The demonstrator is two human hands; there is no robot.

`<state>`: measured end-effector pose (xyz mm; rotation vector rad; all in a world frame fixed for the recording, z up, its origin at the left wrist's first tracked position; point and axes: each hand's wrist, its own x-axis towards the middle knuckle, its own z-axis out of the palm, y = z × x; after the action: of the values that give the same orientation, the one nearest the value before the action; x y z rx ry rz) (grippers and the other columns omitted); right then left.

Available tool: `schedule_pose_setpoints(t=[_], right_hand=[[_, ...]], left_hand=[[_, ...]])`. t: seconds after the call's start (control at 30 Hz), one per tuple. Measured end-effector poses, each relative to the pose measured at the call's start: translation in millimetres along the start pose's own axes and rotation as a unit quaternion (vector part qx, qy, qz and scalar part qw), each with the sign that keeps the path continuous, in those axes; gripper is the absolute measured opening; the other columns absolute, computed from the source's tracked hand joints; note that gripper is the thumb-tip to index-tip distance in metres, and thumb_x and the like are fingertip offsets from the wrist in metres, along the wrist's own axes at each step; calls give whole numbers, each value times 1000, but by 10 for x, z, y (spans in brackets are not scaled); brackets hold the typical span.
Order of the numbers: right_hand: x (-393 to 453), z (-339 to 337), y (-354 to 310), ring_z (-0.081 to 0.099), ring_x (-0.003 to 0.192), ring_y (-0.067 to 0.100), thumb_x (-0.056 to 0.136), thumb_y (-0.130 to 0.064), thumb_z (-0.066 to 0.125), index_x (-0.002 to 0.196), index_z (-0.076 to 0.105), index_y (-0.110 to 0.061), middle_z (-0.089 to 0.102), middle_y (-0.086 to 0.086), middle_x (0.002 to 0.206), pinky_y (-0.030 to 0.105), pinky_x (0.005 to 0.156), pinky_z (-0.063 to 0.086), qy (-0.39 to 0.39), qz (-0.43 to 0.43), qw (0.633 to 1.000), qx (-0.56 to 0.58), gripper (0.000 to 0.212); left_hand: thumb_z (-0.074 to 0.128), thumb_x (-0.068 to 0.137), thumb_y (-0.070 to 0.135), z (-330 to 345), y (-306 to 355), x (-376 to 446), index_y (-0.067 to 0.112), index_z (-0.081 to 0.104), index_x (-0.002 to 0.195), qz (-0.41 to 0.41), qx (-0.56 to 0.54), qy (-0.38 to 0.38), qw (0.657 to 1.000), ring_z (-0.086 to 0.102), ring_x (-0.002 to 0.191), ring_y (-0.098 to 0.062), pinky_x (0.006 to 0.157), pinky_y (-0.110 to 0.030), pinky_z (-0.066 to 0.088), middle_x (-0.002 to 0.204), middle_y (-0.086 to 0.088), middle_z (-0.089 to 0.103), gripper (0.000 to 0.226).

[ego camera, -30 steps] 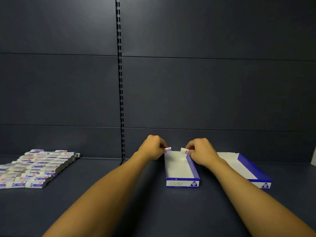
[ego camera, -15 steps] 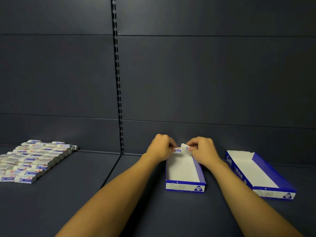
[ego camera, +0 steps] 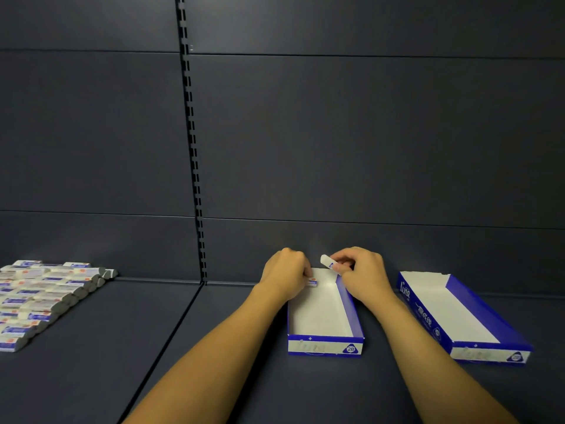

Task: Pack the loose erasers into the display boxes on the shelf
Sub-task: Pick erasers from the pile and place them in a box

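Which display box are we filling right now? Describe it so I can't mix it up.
On the dark shelf, right of the slotted upright, two blue-and-white open boxes lie. It is the left box, square to the camera. Unlike the angled box, both hands are at its far end.

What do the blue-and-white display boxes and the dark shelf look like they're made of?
Blue-and-white open display box under the hands: likely printed paperboard, matte white inside, thin folded walls. Second blue-and-white box to its right: the same, with a rough torn-looking back edge. Dark grey shelf deck: probably painted sheet metal, smooth satin sheen, panel seams visible.
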<state>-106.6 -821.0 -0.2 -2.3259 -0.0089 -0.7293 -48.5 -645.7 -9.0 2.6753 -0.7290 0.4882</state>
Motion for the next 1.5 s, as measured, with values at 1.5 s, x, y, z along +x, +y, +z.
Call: schedule_pose_setpoints(t=[1.5], right_hand=[[136, 173, -135, 59, 87, 18, 89, -14, 56, 90, 74, -24, 69, -5, 88, 36, 92, 35, -129, -95, 900, -406, 21]], left_hand=[[64, 90, 12, 160, -82, 70, 16, 78, 98, -55, 55, 13, 997, 66, 79, -28, 74, -41, 61, 94, -6, 72, 17]])
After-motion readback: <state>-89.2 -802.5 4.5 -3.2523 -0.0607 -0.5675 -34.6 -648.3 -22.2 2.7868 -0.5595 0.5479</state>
